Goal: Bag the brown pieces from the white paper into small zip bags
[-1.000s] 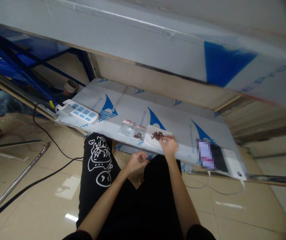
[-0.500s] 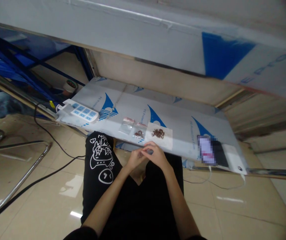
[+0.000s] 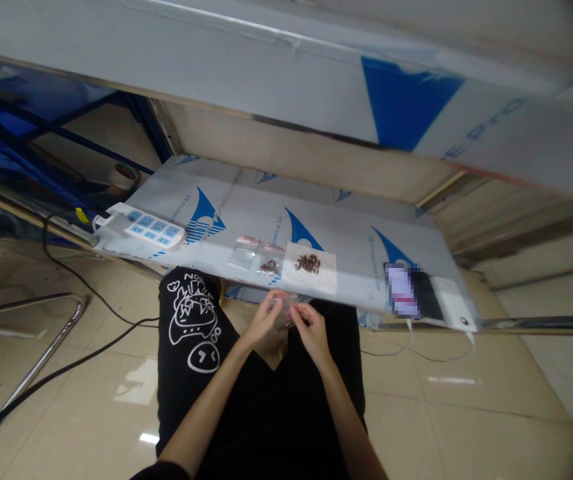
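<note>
Between my hands, just off the shelf's front edge and above my lap, is a small clear plastic bag (image 3: pixel 286 309) with something dark near its bottom. My left hand (image 3: pixel 266 317) pinches the bag's left side. The fingers of my right hand (image 3: pixel 310 325) are closed on its right side. Beyond them on the shelf, a heap of small brown pieces (image 3: pixel 308 263) lies on a white sheet of paper (image 3: pixel 323 275). To its left is another clear bag (image 3: pixel 269 267) with some brown pieces inside, and beside that a clear bag (image 3: pixel 244 253) that looks flat.
A white power strip (image 3: pixel 153 229) lies at the shelf's left end. At the right are a phone (image 3: pixel 402 292) and a white device (image 3: pixel 451 303) with cables hanging down. An upper shelf (image 3: pixel 246 73) overhangs the film-covered lower shelf (image 3: pixel 356 230). A metal chair leg (image 3: pixel 41 365) stands at left.
My hands have moved slightly apart, and the bag between them now shows more fully. The whole view has shifted a little, so the shelf appears further left.
</note>
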`<state>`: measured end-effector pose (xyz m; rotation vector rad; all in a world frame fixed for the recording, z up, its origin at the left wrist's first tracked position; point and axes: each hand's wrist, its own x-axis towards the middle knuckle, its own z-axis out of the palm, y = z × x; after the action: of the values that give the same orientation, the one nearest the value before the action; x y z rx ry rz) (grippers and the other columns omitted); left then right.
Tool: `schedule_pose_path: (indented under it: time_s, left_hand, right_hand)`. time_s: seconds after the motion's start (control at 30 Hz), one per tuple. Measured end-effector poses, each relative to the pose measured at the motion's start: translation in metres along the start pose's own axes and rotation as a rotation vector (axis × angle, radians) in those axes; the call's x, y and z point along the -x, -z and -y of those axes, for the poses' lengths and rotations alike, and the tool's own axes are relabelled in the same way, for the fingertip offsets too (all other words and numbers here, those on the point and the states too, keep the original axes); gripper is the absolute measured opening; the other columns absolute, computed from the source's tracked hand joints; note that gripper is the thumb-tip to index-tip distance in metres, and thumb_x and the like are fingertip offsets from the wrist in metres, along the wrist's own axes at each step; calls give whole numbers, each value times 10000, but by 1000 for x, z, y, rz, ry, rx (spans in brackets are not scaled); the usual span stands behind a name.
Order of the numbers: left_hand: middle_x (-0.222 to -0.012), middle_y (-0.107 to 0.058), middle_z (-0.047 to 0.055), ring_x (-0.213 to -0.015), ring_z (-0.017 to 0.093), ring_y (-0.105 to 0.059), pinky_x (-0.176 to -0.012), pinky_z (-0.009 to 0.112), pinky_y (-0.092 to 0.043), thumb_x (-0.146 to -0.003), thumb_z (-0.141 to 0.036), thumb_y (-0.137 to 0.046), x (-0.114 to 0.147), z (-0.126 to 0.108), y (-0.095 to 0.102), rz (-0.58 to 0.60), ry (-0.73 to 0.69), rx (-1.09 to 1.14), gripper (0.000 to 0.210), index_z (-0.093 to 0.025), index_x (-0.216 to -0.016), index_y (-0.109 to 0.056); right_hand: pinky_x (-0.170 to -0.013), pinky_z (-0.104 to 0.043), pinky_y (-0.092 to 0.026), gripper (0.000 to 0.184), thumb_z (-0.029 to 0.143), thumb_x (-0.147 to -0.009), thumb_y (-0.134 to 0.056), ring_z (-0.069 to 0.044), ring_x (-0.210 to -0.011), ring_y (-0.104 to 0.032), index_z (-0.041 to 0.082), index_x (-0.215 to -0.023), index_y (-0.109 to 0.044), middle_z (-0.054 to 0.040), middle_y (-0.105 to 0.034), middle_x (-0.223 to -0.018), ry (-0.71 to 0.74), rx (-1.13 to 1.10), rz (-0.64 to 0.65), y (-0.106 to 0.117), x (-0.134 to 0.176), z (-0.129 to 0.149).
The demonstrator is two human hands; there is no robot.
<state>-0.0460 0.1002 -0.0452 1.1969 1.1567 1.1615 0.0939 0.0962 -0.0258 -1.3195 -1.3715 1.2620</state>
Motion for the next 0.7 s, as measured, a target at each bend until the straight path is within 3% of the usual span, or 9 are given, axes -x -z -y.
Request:
schedule_pose_path:
  time_s: [0.07,0.17,0.3,0.47,0.7]
  left_hand:
    - [-937,-600,53,-907,177,-534,-842,297,-397,-828,-471,-465,-1,5,-2,-90,-16,-35,339,-175,-947,-580]
    - [-802,-582,25,-805,159,-529,-769,270,-396,-848,-407,-453,-4,7,-1,-179,-30,-69,274,-168,-785,-571]
    - [-711,-546,9,-742,146,-513,-731,248,-380,-842,-364,-475,-6,0,2,-181,-59,-81,291,-161,-648,-551]
    - [-689,-523,-2,-713,136,-494,-707,233,-369,-844,-365,-473,-4,-4,-2,-109,-26,2,299,-160,-637,-541]
    - [-739,-496,-2,-742,133,-472,-707,221,-370,-858,-383,-447,0,-6,-12,-223,11,82,277,-169,-704,-532]
  right_hand:
    - [-636,-326,-536,256,404,-763,-588,-197,-657,-657,175,-873,-620,-58,-686,-767,-44,-78,-85,-5,-2,-1]
    - [-582,-299,-530,296,403,-737,-623,-174,-584,-646,175,-926,-607,-42,-681,-761,-92,-160,-108,-10,-4,-2]
    - [-584,-296,-528,293,413,-747,-609,-168,-592,-638,175,-916,-628,-37,-678,-762,-71,-186,-151,-14,-3,0]
    - [-588,-289,-516,300,411,-785,-564,-156,-592,-623,162,-933,-642,-45,-678,-779,-27,-136,-294,-13,1,5]
    - [-580,-278,-498,278,395,-788,-568,-142,-564,-610,157,-914,-636,-37,-662,-751,-19,-156,-297,-10,3,2]
